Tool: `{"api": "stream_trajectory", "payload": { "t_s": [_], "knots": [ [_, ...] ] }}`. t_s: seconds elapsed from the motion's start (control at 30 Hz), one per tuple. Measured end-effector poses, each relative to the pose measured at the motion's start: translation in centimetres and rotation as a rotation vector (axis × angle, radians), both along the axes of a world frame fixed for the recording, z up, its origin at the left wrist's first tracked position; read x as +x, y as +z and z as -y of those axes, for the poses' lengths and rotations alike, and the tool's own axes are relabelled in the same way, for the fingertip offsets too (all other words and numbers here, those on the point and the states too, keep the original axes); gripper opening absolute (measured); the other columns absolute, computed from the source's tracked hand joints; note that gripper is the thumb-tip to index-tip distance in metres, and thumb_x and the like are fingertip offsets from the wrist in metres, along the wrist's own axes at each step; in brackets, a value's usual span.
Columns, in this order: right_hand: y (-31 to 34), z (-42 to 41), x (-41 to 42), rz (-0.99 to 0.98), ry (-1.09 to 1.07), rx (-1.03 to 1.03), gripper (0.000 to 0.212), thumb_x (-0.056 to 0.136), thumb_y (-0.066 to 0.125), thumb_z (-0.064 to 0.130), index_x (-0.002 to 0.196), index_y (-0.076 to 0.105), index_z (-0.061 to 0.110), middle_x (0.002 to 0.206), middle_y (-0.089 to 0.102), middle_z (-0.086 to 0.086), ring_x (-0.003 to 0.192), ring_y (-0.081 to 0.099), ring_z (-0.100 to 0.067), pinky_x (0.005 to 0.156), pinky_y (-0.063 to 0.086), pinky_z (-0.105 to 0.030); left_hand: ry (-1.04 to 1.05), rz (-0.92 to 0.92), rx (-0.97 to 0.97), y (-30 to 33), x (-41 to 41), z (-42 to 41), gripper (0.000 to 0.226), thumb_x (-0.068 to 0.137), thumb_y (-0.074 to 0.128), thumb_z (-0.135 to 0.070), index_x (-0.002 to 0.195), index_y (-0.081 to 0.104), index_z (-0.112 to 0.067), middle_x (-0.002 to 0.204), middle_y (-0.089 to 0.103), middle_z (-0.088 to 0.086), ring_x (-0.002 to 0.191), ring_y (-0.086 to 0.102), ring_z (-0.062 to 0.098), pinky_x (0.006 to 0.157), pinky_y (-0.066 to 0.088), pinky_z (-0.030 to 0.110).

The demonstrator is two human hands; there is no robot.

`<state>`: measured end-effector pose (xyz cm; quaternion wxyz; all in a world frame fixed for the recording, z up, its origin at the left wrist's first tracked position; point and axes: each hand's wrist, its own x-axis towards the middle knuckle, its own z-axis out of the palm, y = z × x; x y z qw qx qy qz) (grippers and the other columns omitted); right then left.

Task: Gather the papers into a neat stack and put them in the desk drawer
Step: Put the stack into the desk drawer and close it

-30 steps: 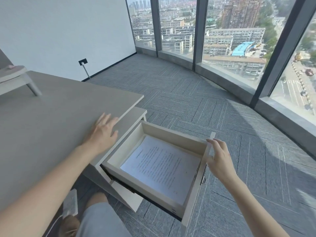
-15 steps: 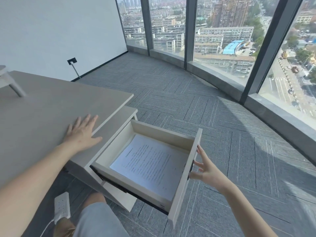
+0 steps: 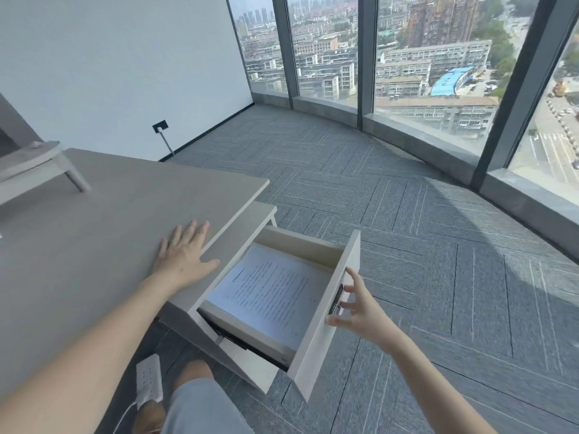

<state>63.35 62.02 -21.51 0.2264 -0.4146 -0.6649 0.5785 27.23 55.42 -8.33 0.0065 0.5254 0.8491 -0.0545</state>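
Observation:
A stack of printed white papers (image 3: pixel 266 296) lies flat inside the pulled-out desk drawer (image 3: pixel 326 321), partly under the cabinet top. My right hand (image 3: pixel 357 308) is spread against the outer face of the drawer front, by its dark handle, holding nothing. My left hand (image 3: pixel 185 255) rests flat, fingers apart, on the grey desk top (image 3: pixel 94 239) near its right edge.
A white power strip (image 3: pixel 149 380) with a cable lies on the carpet under the desk, beside my knee (image 3: pixel 194 399). A grey monitor stand (image 3: pixel 37 167) sits at the desk's far left. Grey carpet runs to the curved window wall (image 3: pixel 438 145) on the right.
My right hand dropped from the drawer front's top corner to its outer face by the handle. The drawer has slid inward, covering more of the papers. The left hand stayed on the desk.

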Motion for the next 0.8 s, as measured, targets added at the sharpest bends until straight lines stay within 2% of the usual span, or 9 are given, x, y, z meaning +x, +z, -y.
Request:
{"api": "stream_trajectory", "payload": {
  "t_s": [0.1, 0.23, 0.37, 0.5, 0.6, 0.7, 0.8],
  "knots": [
    [-0.2, -0.2, -2.0, -0.009, -0.009, 0.010, 0.110, 0.073, 0.088, 0.018, 0.154, 0.013, 0.027, 0.133, 0.041, -0.001, 0.135, 0.048, -0.029, 0.093, 0.049, -0.032, -0.004, -0.002, 0.006, -0.1, -0.1, 0.0, 0.094, 0.086, 0.050, -0.057, 0.157, -0.007, -0.033, 0.168, -0.009, -0.002, 0.154, -0.007, 0.027, 0.123, 0.001, 0.049],
    [-0.3, -0.4, -4.8, -0.036, -0.007, 0.005, 0.107, 0.072, 0.089, 0.018, 0.150, 0.018, 0.026, 0.134, 0.040, -0.001, 0.134, 0.048, -0.030, 0.096, 0.051, -0.037, -0.005, -0.003, 0.002, 0.0, 0.0, 0.0, 0.094, 0.086, 0.049, -0.057, 0.157, -0.007, -0.033, 0.168, -0.010, -0.002, 0.154, -0.007, 0.027, 0.123, 0.001, 0.049],
    [-0.9, -0.6, -7.3, -0.076, -0.010, -0.004, 0.106, 0.071, 0.090, 0.019, 0.150, 0.020, 0.027, 0.138, 0.039, -0.003, 0.131, 0.049, -0.031, 0.094, 0.049, -0.033, -0.016, -0.008, 0.006, 0.2, 0.1, 0.0, 0.095, 0.085, 0.050, -0.057, 0.158, -0.006, -0.033, 0.168, -0.009, -0.001, 0.154, -0.007, 0.028, 0.123, 0.001, 0.050],
    [-1.5, -1.1, -10.0, -0.110, -0.014, 0.002, 0.106, 0.068, 0.091, 0.027, 0.149, 0.022, 0.033, 0.144, 0.039, -0.009, 0.133, 0.047, -0.027, 0.098, 0.048, -0.030, -0.008, -0.002, 0.020, 0.2, 0.1, 0.0, 0.094, 0.084, 0.051, -0.055, 0.158, -0.004, -0.033, 0.169, -0.006, -0.002, 0.155, -0.005, 0.027, 0.123, 0.003, 0.050],
    [-2.0, -1.7, -12.0, -0.133, -0.016, 0.009, 0.103, 0.066, 0.091, 0.031, 0.146, 0.025, 0.036, 0.142, 0.041, -0.011, 0.132, 0.048, -0.025, 0.099, 0.050, -0.032, -0.007, 0.009, 0.039, 0.2, 0.1, 0.0, 0.094, 0.083, 0.051, -0.054, 0.157, -0.001, -0.034, 0.169, -0.004, -0.003, 0.155, -0.004, 0.026, 0.123, 0.002, 0.049],
    [-2.2, -2.2, -14.0, -0.144, -0.011, 0.006, 0.098, 0.067, 0.091, 0.031, 0.139, 0.026, 0.042, 0.140, 0.041, -0.010, 0.127, 0.053, -0.032, 0.093, 0.051, -0.030, -0.007, 0.016, 0.056, 0.3, 0.1, 0.0, 0.093, 0.082, 0.053, -0.053, 0.158, 0.001, -0.034, 0.169, -0.001, -0.003, 0.155, -0.003, 0.025, 0.123, 0.002, 0.050],
    [-2.4, -2.5, -15.9, -0.152, -0.006, 0.013, 0.099, 0.069, 0.090, 0.027, 0.144, 0.027, 0.036, 0.140, 0.041, -0.010, 0.127, 0.053, -0.032, 0.089, 0.049, -0.027, -0.008, 0.014, 0.064, 0.3, 0.1, -0.1, 0.093, 0.081, 0.053, -0.053, 0.158, 0.004, -0.034, 0.169, 0.001, -0.003, 0.155, 0.000, 0.025, 0.122, 0.004, 0.050]
  ]
}}
